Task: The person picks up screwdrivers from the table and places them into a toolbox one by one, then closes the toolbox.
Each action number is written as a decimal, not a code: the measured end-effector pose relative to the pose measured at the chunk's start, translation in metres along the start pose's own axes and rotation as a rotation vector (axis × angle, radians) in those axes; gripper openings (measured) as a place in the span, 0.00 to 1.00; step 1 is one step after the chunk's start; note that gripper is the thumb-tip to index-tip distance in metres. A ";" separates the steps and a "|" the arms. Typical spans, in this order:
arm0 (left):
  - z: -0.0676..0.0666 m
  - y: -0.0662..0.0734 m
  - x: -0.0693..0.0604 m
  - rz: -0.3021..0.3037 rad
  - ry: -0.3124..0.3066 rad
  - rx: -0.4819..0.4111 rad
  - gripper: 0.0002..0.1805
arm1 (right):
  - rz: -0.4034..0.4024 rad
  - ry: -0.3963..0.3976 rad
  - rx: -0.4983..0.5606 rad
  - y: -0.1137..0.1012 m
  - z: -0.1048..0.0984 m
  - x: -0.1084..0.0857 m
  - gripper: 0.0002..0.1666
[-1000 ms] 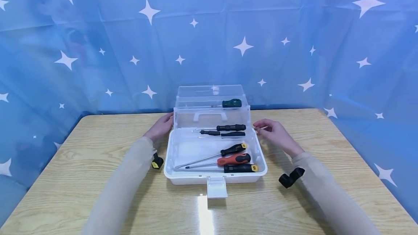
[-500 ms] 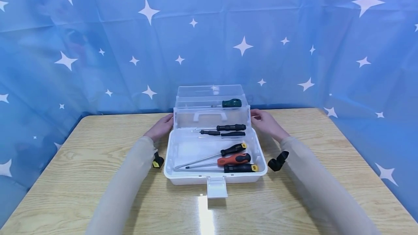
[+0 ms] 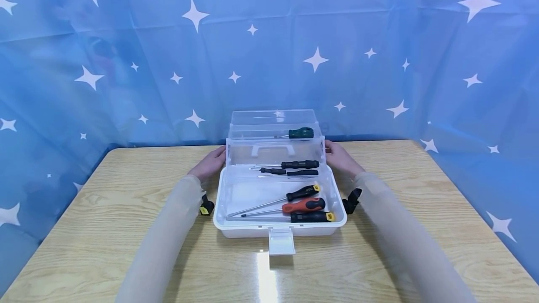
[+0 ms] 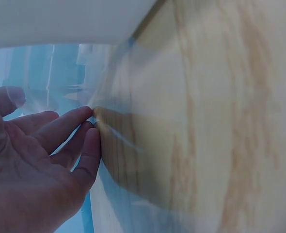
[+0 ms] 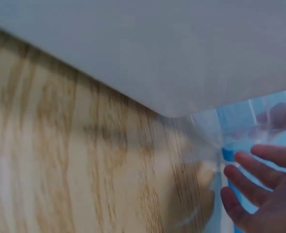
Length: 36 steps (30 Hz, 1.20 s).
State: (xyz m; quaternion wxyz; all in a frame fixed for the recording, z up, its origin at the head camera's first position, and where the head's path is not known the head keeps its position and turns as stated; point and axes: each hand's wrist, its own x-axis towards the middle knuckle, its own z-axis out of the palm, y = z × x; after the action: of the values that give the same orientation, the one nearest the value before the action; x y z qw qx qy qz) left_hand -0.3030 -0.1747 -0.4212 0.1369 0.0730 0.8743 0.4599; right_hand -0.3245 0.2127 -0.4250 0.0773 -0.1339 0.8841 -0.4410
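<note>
A white toolbox (image 3: 246, 232) with a clear lid (image 3: 252, 118) tipped back stands on the table. In its base lie a red-and-black screwdriver (image 3: 303, 205) and two black-and-yellow screwdrivers, one (image 3: 311, 217) nearest the front. Farther back are several black-handled screwdrivers (image 3: 300, 164), and higher up a green-handled screwdriver (image 3: 301, 133). My left hand (image 3: 209, 164) is at the lid's left side, fingers (image 4: 65, 127) extended and loosely bent. At the lid's right side is my right hand (image 3: 340, 159), its fingers (image 5: 252, 170) spread behind the lid; the thumb shows through clear plastic. Firm contact cannot be made out.
The toolbox's front latch (image 3: 281, 243) hangs down over the wooden table (image 3: 126, 228). Close behind the table's back edge hangs a blue curtain (image 3: 269, 60) with white stars. Black wrist mounts (image 3: 351, 201) sit close to the toolbox's sides.
My right hand has moved inward and back to the lid's right side, and its forearm has swung in. The left hand stays at the left side. The toolbox and screwdrivers keep their arrangement.
</note>
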 end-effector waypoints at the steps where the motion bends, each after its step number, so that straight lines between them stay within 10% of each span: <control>1: 0.000 0.000 0.000 0.000 -0.001 0.003 0.32 | 0.004 -0.009 0.013 0.000 0.000 0.000 0.38; 23: -0.001 0.001 0.002 -0.065 -0.017 -0.034 0.31 | -0.057 -0.104 0.108 -0.011 -0.004 -0.004 0.33; 36: -0.003 -0.001 -0.001 0.005 -0.040 -0.035 0.34 | -0.067 -0.082 0.065 0.004 -0.001 0.004 0.34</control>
State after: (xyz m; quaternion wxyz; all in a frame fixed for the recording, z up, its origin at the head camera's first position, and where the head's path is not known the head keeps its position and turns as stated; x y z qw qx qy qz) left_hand -0.3026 -0.1773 -0.4200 0.1545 0.0820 0.8630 0.4740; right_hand -0.3291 0.2150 -0.4275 0.1029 -0.1786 0.8603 -0.4662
